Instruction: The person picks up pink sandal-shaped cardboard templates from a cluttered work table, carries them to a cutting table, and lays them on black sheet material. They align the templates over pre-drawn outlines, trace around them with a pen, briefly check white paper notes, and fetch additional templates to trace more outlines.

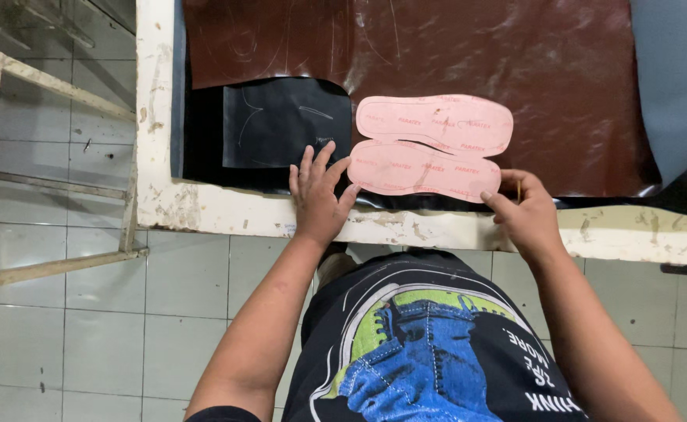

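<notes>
— Talk me through it: where are your hands?

— My left hand is flat at the near edge of the bench, fingers spread apart, clamped on nothing. The fingertips press down where the black sheet meets the near pink insole pattern.

— And the right?

— My right hand sits at the other end of that same near pattern, fingertips touching its rounded end. The grip is pinched together on a thin yellowish stick, a pencil or marker by the look of it; I can't tell which.

— Where do the patterns lie?

— Two pink ones, side by side and touching along their length. The far pink insole pattern lies just beyond the near one. Both rest on the dark brown leather sheet that covers most of the bench, with the black sheet just to their left.

— Anything else up there?

— A grey-blue sheet at the far right corner, and pale floor tiles below me.
</notes>
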